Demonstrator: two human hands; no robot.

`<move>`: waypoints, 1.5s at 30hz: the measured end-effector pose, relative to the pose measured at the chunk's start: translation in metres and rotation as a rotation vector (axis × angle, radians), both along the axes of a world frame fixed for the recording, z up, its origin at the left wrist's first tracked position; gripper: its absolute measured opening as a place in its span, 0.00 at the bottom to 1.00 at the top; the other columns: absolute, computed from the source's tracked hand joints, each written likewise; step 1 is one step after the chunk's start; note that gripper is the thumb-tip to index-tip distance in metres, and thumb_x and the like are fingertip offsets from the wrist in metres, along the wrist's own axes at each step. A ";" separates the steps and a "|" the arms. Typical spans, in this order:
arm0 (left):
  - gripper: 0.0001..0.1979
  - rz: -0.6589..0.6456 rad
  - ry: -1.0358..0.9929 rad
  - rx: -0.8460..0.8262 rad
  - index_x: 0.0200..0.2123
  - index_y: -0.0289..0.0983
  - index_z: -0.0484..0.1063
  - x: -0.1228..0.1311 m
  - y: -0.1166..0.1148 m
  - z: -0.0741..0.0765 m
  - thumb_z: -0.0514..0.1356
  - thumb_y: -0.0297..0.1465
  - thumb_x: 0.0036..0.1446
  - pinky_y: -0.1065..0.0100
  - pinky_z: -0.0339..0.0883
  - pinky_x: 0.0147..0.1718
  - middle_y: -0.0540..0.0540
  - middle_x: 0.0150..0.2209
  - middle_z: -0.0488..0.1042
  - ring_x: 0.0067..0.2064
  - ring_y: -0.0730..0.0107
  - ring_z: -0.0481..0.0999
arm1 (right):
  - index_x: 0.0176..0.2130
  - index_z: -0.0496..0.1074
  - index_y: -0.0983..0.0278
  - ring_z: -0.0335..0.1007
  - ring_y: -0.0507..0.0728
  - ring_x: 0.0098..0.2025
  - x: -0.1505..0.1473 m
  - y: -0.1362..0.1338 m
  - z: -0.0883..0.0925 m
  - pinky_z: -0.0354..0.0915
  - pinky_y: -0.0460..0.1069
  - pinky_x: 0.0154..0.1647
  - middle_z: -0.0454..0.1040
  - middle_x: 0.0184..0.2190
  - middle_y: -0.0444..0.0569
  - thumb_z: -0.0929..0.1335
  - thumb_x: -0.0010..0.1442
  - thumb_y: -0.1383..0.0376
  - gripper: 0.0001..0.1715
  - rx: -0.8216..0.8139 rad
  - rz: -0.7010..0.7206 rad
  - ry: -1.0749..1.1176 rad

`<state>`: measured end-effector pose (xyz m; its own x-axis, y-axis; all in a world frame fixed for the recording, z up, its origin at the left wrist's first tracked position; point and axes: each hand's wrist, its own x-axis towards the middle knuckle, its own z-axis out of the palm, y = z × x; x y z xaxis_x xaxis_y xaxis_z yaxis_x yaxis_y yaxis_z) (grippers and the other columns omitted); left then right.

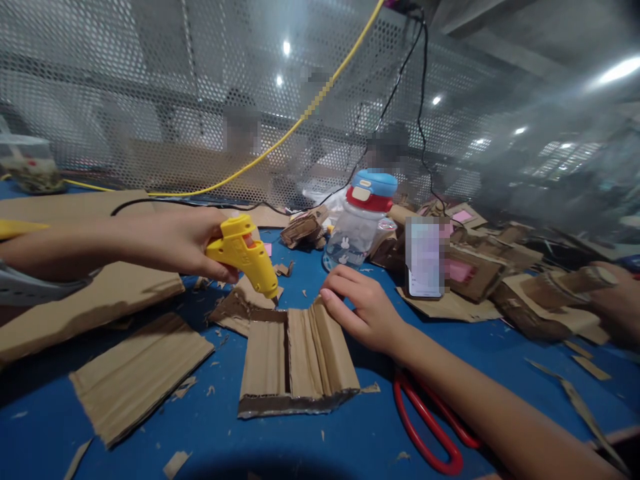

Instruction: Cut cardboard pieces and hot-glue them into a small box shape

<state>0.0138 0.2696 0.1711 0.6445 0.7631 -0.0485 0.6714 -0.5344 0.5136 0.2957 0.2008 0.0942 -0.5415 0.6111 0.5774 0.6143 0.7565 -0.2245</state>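
My left hand (213, 250) is closed around a yellow hot glue gun (246, 257). Its nozzle points down at the far edge of a small cardboard box piece (267, 353), near the upper middle of that edge. This piece has a narrow slot and a folded, creased flap on its right side. My right hand (363, 307) rests with its fingers on the top right corner of the flap, its fingertips pressed to the cardboard. Beneath my right forearm lie red-handled scissors (430, 427), their blades hidden.
A flat cardboard piece (143, 377) and larger sheets lie left. Behind stand a clear bottle (353, 230) with a blue and red lid and a propped phone (424, 260). Cardboard constructions (545, 307) and another person's hand (617, 300) are at right. A yellow cable (280, 143) crosses before the perforated screen.
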 end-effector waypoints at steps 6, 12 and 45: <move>0.22 0.015 0.032 0.065 0.39 0.35 0.72 0.000 0.003 -0.002 0.61 0.41 0.41 0.74 0.68 0.25 0.53 0.29 0.77 0.29 0.66 0.77 | 0.29 0.69 0.66 0.65 0.54 0.30 0.000 0.000 0.000 0.61 0.48 0.32 0.68 0.28 0.50 0.59 0.68 0.65 0.17 -0.001 -0.004 -0.004; 0.18 -0.085 -0.043 0.132 0.37 0.37 0.71 0.006 -0.001 -0.004 0.57 0.34 0.39 0.77 0.67 0.25 0.55 0.30 0.76 0.29 0.72 0.75 | 0.29 0.69 0.66 0.65 0.54 0.30 -0.001 0.000 -0.001 0.61 0.48 0.32 0.68 0.28 0.50 0.59 0.68 0.65 0.17 0.015 -0.007 -0.009; 0.18 -0.005 0.109 0.250 0.34 0.38 0.72 0.004 -0.002 -0.004 0.56 0.36 0.37 0.76 0.63 0.23 0.54 0.28 0.75 0.29 0.68 0.75 | 0.29 0.68 0.65 0.65 0.54 0.31 0.000 0.000 0.001 0.61 0.48 0.32 0.69 0.28 0.50 0.58 0.68 0.65 0.18 0.015 -0.008 -0.023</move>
<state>0.0177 0.2681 0.1670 0.6498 0.7567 0.0714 0.7124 -0.6391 0.2899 0.2954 0.2006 0.0949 -0.5498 0.6071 0.5737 0.6253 0.7545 -0.1993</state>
